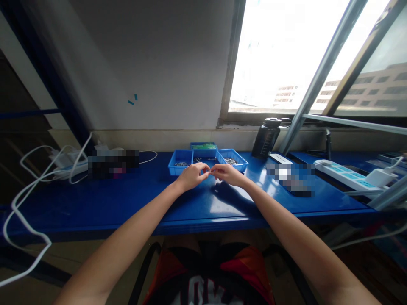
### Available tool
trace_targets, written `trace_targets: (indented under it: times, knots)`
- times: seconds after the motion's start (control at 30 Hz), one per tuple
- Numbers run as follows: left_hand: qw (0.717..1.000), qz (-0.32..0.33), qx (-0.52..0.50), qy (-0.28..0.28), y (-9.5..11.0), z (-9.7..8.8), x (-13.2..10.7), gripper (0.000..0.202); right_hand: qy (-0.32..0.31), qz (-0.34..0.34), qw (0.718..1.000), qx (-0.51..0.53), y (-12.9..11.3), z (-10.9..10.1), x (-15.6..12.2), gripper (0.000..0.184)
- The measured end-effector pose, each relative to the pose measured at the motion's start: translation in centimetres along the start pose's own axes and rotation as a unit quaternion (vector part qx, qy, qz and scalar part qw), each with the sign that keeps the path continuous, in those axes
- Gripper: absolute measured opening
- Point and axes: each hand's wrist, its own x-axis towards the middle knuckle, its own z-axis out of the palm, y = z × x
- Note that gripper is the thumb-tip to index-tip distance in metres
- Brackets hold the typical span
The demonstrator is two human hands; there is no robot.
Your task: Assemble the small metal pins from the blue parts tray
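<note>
My left hand and my right hand meet fingertip to fingertip above the blue bench, just in front of the blue trays. Both pinch a tiny piece between thumb and fingers; it is too small to name. Three small blue trays stand in a row behind the hands: the left tray, the middle tray and the right tray, each with small dark metal parts inside. A fourth tray with green contents sits behind them.
A dark water bottle stands right of the trays under the window. A white power strip with a plugged charger lies at the right. White cables loop over the bench's left end. Slanted metal frame bars cross the window.
</note>
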Motion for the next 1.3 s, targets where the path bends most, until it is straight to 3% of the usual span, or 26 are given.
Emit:
trace_targets:
  times: [0.27, 0.57, 0.97, 1.3]
  knots:
    - [1.0, 0.009, -0.021, -0.002, 0.1, 0.1, 0.0, 0.017, -0.022, 0.015, 1.0, 0.003, 0.2, 0.1, 0.1, 0.031]
    - [0.998, -0.053, 0.029, -0.035, -0.4, 0.2, -0.2, 0.02, -0.012, 0.019, 1.0, -0.004, -0.5, -0.4, -0.1, 0.032]
    - [0.996, -0.053, 0.044, -0.059, -0.7, 0.2, -0.2, 0.029, 0.028, 0.028, 0.996, -0.075, 1.1, -0.3, 0.2, 0.026]
    - [0.996, -0.057, 0.046, -0.06, -0.8, 0.2, -0.2, 0.029, 0.001, 0.063, 0.991, -0.122, 2.1, -0.4, 0.3, 0.025]
